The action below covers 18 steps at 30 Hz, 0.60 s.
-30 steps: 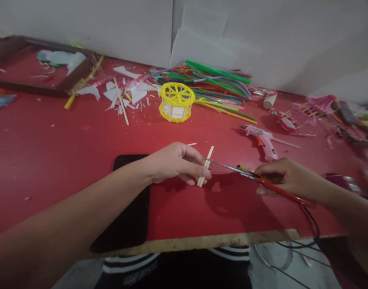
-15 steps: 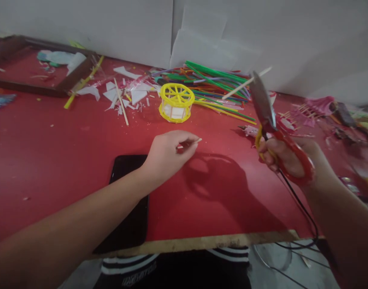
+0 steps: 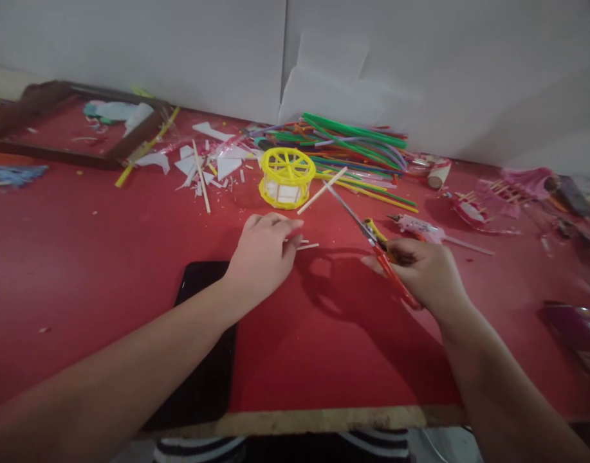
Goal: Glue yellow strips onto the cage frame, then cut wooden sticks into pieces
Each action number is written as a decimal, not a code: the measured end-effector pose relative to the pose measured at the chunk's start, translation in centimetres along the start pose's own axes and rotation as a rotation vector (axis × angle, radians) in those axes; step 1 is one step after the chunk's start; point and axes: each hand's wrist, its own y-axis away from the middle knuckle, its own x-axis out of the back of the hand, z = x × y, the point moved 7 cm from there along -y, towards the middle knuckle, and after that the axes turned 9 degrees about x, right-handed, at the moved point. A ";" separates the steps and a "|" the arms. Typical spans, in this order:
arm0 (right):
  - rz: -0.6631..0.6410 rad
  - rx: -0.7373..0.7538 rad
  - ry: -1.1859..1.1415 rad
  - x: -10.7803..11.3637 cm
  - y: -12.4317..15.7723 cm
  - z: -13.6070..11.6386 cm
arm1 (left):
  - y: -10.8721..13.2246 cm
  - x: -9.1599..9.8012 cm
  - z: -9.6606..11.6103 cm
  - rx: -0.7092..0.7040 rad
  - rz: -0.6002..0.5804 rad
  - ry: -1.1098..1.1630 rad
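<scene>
**Short pc. let go, L hand freed; scissors back down**

Half a sec. ago our L hand (image 3: 263,254) was pinching a short pc.; now its grip was slightly spread, thumb & index apart, w/ nothing we could see held. Two short stick pcs. (image 3: 309,246) lay on the red desk (image 3: 299,366) just by those fingertips, where only one showed earlier. We read that as one more cut pc. put w/ its mate, the L hand free again.

Our R hand (image 3: 427,267) stayed wrapped round the scissors (image 3: 385,262), grip closed on the red & yellow handles. They'd been up high; now they were low, tips angled toward the yellow drum (image 3: 287,180). The longer stick (image 3: 314,199) came down too, crossing the blade tips just beside the drum. Couldn't tell if it was nipped btwn blades or merely lay behind them. As we judged it, that stick was the leftover length, well within L hand's reach.

Rest hadn't visibly changed: pink glue gun (image 3: 423,229) beyond R hand, pipe cleaners (image 3: 347,138) behind the drum, black tablet (image 3: 212,379) partly under L forearm, & paper scraps (image 3: 228,168) left of the drum.
</scene>
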 end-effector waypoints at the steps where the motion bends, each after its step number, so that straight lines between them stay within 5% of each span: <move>1: 0.017 0.005 0.028 0.0 0.1 0.1 | 0.1 0.5 -0.1 0.027 0.046 0.087; 7: 0.008 0.184 0.109 -0.6 0.0 -1.6 | 0.7 0.7 -0.8 0.172 -0.018 0.678; 18: -0.019 0.250 0.074 -0.8 0.5 -2.1 | 1.2 1.8 -0.5 0.141 0.072 0.802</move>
